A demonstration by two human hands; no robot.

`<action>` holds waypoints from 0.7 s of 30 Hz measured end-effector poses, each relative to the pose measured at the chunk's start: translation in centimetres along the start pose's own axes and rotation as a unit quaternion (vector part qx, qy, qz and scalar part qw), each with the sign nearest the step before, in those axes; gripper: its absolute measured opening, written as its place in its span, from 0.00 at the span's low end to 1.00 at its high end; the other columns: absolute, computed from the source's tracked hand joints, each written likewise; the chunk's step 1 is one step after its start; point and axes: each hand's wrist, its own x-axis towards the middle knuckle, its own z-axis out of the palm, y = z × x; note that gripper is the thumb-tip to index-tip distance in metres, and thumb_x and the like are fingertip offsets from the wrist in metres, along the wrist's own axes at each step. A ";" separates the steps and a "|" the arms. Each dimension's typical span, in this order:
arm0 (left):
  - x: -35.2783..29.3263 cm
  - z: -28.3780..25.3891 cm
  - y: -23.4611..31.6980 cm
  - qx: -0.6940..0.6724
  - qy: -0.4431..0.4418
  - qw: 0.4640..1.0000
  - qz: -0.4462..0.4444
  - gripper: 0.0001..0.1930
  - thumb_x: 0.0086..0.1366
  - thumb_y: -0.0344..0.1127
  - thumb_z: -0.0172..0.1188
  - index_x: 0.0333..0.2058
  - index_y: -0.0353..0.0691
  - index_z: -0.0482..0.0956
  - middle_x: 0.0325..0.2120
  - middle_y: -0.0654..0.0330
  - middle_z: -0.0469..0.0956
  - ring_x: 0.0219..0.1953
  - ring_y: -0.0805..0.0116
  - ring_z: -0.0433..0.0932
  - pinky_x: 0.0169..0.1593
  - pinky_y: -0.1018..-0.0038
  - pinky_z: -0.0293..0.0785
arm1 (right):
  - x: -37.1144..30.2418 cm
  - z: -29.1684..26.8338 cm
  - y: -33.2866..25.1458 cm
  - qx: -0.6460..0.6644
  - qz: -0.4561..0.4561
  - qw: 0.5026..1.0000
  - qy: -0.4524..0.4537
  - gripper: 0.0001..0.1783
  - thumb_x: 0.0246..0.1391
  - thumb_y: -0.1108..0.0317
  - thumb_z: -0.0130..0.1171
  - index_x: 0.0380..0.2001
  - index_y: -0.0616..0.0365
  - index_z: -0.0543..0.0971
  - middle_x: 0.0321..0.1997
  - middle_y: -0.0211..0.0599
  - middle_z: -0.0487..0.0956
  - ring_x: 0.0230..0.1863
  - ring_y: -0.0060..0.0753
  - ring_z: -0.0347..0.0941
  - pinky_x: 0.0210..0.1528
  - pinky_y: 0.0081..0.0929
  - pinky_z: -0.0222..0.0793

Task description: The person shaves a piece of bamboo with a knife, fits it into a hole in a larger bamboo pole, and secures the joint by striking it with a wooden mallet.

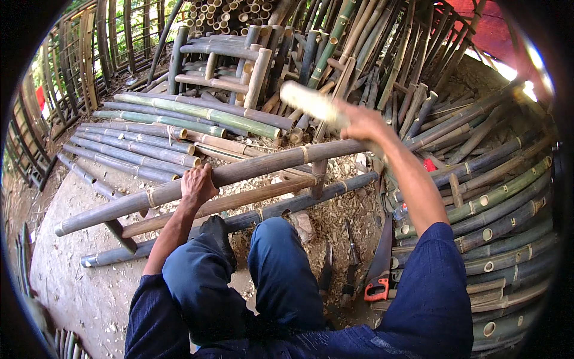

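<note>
A bamboo frame lies across in front of my knees. Its thick upper pole [263,163] and dark lower pole [239,222] are joined by short uprights [319,179], with a thinner brown rail [251,198] between them. My left hand [198,184] is closed round the upper pole, left of its middle; part of the fingers is hidden behind it. Raised above the frame's right part, my right hand [362,124] grips a pale, thick wooden club [308,103]. The club is blurred and apart from the pole.
On the ground at right of my knees lie a handsaw with a red handle [378,281], a knife [326,269] and a chisel-like tool [351,251]. Bamboo poles [496,239] are stacked at the right, more [137,143] at the far left. A bamboo frame [221,66] stands behind. Shavings litter the floor.
</note>
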 end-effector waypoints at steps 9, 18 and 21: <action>0.0 -0.9 -1.5 0.020 -0.067 0.997 -0.022 0.19 0.45 0.37 0.68 0.38 0.39 0.79 0.36 0.47 0.84 0.43 0.48 0.83 0.49 0.57 0.78 | 0.9 5.6 -4.9 0.046 0.106 0.978 -0.173 0.57 0.52 0.71 0.66 0.77 0.50 0.42 0.79 0.55 0.51 0.77 0.54 0.50 0.76 0.58 0.48; 0.2 -0.5 -0.7 -0.011 -0.025 0.999 0.018 0.17 0.41 0.36 0.68 0.33 0.38 0.80 0.29 0.45 0.83 0.36 0.47 0.84 0.43 0.57 0.80 | 5.4 -0.1 0.3 0.261 0.012 0.959 -0.110 0.56 0.49 0.79 0.64 0.77 0.42 0.48 0.77 0.47 0.57 0.73 0.47 0.59 0.73 0.52 0.59; -0.5 -1.7 -1.1 0.010 -0.032 0.999 0.004 0.18 0.39 0.36 0.68 0.33 0.38 0.80 0.29 0.45 0.83 0.35 0.47 0.84 0.43 0.57 0.80 | 3.6 0.1 -1.9 0.324 0.098 0.940 0.041 0.56 0.49 0.73 0.66 0.77 0.40 0.47 0.73 0.53 0.63 0.64 0.46 0.70 0.63 0.49 0.72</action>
